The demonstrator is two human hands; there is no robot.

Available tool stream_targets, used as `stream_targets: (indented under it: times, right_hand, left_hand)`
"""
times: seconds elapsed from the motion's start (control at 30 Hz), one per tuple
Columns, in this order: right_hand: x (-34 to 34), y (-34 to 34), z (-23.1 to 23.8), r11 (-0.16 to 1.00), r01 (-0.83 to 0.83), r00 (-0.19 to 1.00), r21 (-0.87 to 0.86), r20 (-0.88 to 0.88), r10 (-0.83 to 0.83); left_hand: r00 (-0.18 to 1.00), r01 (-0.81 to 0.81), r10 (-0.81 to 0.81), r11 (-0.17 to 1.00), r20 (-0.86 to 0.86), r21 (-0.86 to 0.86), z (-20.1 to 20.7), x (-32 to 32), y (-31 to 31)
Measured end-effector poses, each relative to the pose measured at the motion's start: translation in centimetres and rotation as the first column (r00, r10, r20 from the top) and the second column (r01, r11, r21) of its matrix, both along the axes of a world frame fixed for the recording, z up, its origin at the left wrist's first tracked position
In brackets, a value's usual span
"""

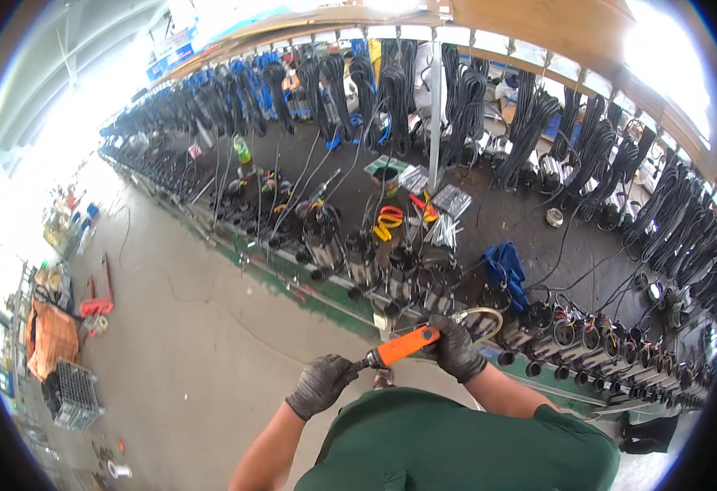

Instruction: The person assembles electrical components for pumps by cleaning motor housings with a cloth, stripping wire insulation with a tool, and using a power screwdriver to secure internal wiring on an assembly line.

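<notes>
An orange air screwdriver (402,347) lies across the front of my body, held between my two gloved hands. The fingers of my left hand (323,385) are wrapped round its dark front end. At the rear end, my right hand (455,348) grips the tool by the part where a clear hose (489,315) comes out and curls. Both hands wear dark grey gloves. The tip of the tool is hidden by my left hand. Just beyond the tool, a row of metal cylindrical motor housings (360,258) stands along the bench edge.
The long dark bench (502,221) holds red-and-yellow scissors (388,222), a blue cloth (504,274), a tape roll (554,217) and a green bottle (242,150). Bundles of black cable (466,102) hang above it. On the floor at left are a red pallet jack (98,295) and a wire crate (78,394).
</notes>
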State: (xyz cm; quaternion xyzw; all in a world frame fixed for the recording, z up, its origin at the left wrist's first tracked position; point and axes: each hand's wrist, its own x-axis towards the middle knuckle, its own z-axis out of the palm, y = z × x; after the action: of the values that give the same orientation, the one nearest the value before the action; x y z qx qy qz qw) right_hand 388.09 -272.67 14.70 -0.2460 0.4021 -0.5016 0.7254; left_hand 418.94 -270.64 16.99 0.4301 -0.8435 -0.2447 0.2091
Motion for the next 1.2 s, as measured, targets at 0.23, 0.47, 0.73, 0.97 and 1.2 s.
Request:
stream_targets:
  times: [0.23,0.47,0.73,0.97,1.2]
  right_hand:
    - [4.5,-8.9,0.4,0.970,-0.189,0.960,-0.150,0.180,0.215]
    - [8.4,-16.0,1.1,1.000,0.009,0.946,-0.021,0.324,-0.002]
    - [8.8,-17.1,-0.1,0.866,0.461,0.785,0.194,0.366,-0.500]
    - [13.4,-14.4,4.2,0.513,0.838,0.488,0.186,0.167,-0.857]
    - [8.6,-8.4,4.3,0.022,0.977,0.095,-0.211,0.343,-0.934]
  left_hand:
    - [0.997,0.067,-0.062,0.993,-0.046,0.101,0.4,4.4,-10.6]
    - [0.971,0.177,-0.102,0.915,-0.218,0.361,3.0,6.9,-20.4]
    - [0.874,0.476,-0.450,0.869,-0.184,0.134,-1.3,6.3,-30.3]
    - [0.663,0.741,-0.722,0.671,-0.197,0.032,1.0,4.1,-36.1]
    - [0.848,0.485,-0.419,0.861,-0.324,0.155,-0.7,13.2,-48.2]
